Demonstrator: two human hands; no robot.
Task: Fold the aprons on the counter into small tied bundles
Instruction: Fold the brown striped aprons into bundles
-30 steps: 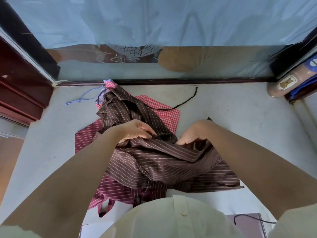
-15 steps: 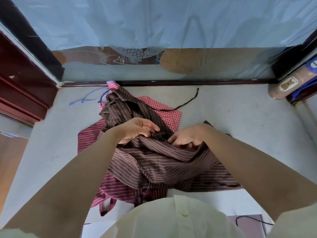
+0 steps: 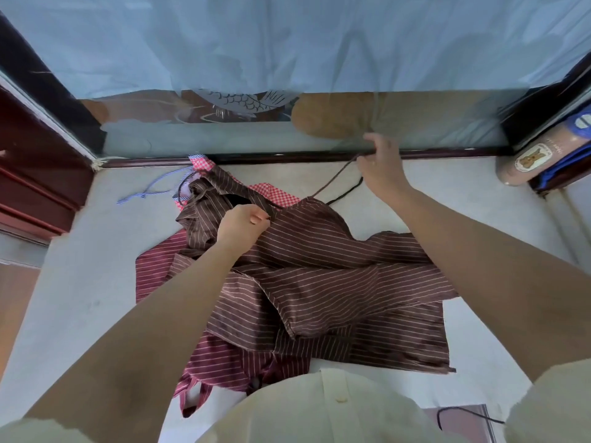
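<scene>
A brown striped apron lies crumpled on top of the pile on the grey counter. My left hand pinches its upper edge near the bib. My right hand is raised at the back of the counter and grips the apron's brown strap, which runs taut down to the cloth. Under it lie a maroon striped apron and a red checked apron, both mostly covered.
A blue-white striped tie trails to the left of the pile. A black cord lies behind the aprons. A glass panel with a dark frame closes the back. A brown cylindrical package lies at the right wall.
My right hand left the cloth, rose toward the back right and pulled the brown strap taut. The brown apron spread out to the right. My left hand shifted slightly back and closed on the edge.
</scene>
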